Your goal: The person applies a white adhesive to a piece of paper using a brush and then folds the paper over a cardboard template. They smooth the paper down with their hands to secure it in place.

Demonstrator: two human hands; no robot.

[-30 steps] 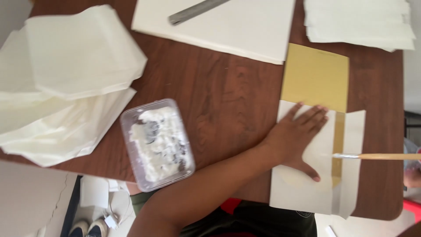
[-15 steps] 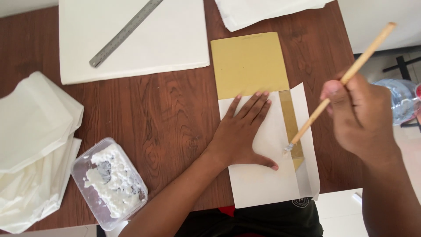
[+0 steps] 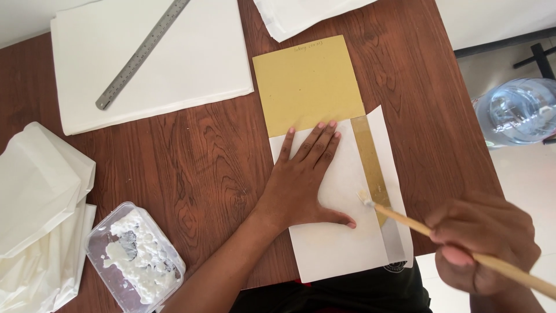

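- L hand [image 3: 304,177]: flat, palm down, fingers spread, pressing on white paper sheet [image 3: 339,243]. Thumb out to its right side, fingertips at the sheet's far edge, touching where the yellow card starts.
- R hand [image 3: 483,246]: closed grip round a thin wooden brush [image 3: 457,246], held like a pencil, near the table's near-right corner. Hand blurred, finger detail hard to read.
- Brush tip w/ white paste sits just right of L thumb, touching the sheet by the yellow strip [image 3: 370,168] left showing between sheet body & its side flap.
- Yellow card [image 3: 307,84]: lies under the sheet, sticks out beyond L fingertips, away from the person.
- Plastic tub [image 3: 134,258] w/ white paste: well left of L forearm, near table edge.
- Pile of white paper bags [image 3: 37,197]: further left of tub, touching it or nearly, can't tell.
- Stack of white sheets [image 3: 174,64] far-left of L hand, metal ruler [image 3: 142,52] lying diagonal on top.
- More white paper [image 3: 301,14] beyond the card, at far edge.
- Clear water bottle [image 3: 515,110] off the table [image 3: 191,156], on floor, beyond R hand.
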